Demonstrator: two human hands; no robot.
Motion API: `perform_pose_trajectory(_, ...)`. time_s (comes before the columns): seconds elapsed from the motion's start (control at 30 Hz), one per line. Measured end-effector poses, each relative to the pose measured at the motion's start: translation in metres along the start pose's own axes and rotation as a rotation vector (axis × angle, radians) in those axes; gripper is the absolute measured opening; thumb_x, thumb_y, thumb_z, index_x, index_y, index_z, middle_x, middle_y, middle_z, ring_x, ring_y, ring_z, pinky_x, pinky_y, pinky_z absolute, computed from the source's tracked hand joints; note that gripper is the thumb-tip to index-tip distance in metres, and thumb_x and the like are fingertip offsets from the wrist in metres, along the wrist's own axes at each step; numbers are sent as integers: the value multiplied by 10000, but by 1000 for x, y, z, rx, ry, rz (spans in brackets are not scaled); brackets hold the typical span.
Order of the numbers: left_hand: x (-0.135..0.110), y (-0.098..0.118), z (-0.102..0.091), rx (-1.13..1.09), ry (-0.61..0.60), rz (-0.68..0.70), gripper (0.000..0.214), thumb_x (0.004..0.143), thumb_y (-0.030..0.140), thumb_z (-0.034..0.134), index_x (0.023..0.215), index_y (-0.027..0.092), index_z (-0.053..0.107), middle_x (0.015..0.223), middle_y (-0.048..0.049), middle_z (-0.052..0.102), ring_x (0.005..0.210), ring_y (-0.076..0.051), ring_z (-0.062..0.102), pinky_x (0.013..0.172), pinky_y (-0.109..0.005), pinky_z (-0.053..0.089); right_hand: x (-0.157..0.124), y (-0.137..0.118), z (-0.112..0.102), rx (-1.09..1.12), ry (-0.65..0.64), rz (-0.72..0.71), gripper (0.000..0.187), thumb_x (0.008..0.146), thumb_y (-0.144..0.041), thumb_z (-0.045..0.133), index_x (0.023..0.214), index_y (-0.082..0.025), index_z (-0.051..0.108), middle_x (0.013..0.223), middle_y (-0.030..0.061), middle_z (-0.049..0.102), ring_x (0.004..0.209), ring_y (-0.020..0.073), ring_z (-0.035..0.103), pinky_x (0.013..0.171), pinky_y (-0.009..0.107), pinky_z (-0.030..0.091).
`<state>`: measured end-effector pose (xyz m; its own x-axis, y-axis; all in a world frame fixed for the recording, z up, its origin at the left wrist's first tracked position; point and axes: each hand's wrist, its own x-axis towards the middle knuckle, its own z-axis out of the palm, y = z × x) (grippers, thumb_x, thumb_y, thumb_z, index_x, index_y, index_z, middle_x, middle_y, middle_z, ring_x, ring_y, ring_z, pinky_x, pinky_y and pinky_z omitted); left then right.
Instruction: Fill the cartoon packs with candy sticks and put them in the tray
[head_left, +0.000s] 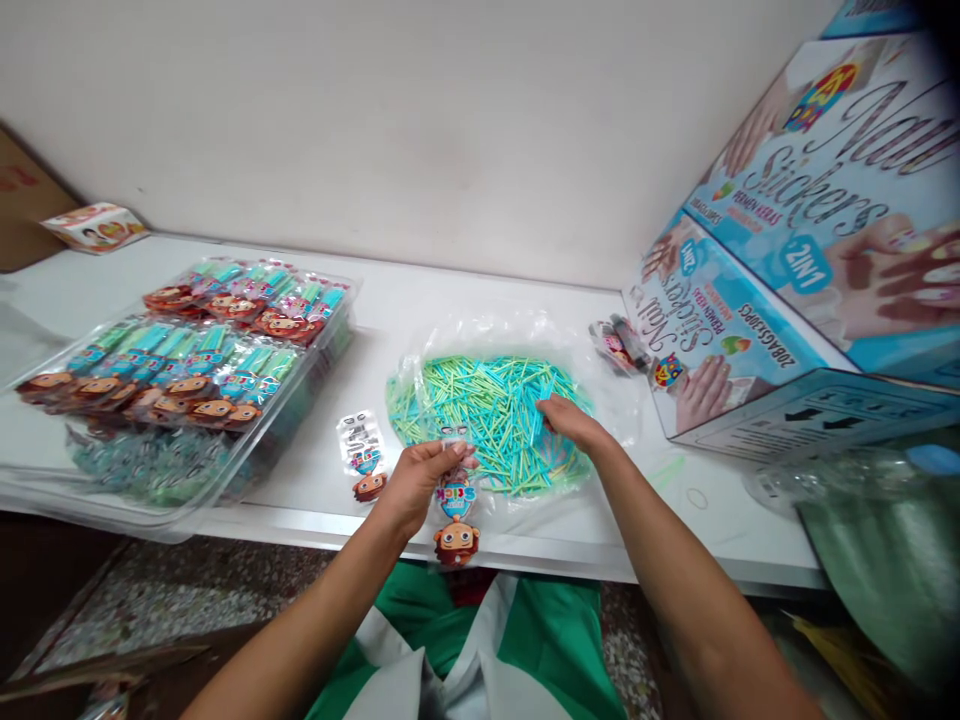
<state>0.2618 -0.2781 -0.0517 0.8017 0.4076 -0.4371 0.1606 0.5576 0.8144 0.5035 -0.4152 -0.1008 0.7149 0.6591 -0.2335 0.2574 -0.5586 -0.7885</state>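
My left hand (pixel 421 478) pinches the upper part of a small clear packet (pixel 456 535), printed with a cartoon face and the word "Stick", in front of the table edge. My right hand (pixel 571 424) reaches over a pile of thin green and blue sticks (pixel 487 400), its fingers closed around a few blue sticks (pixel 538 428). The pile lies in an opened clear plastic bag (pixel 510 335). Left of the pile, another printed packet (pixel 361 455) lies flat on the white table.
On the left stands a clear plastic tub (pixel 277 440) with many filled packets (pixel 172 370). Blue "Nail Stickers" boxes (pixel 750 330) are stacked at the right. Dark packets (pixel 619 345) lie beside them. A small carton (pixel 101 228) sits at the back left.
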Motion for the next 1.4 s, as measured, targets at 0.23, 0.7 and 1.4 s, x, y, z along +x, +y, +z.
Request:
perform_pose_trajectory(0.23,6,-5,11,11,-55,21,273,658,408,734,757,153,721,747,-66,703,611,-127,580,640,-254,441,-12,-20,13,598,44,31,92,776,-252,439,848,-194,445,692,-2,505,582,120,525,609,292,501)
perform_pose_trajectory(0.7,33,-32,45,-195,-274,146,285,709,382,709,806,114,701,762,-73,684,730,-169,625,761,-304,455,-65,-63,64,1363,-117,47,270,735,-328,676,931,-203,540,735,-50,503,454,40,399,350,155,302)
perform_pose_trajectory(1.4,20,3,-1,87,46,325,203,725,335,697,771,139,675,775,-47,696,679,-129,608,675,-245,464,-17,4,-15,-610,-13,88,243,932,-300,334,990,-115,481,898,128,629,835,215,597,684,277,405)
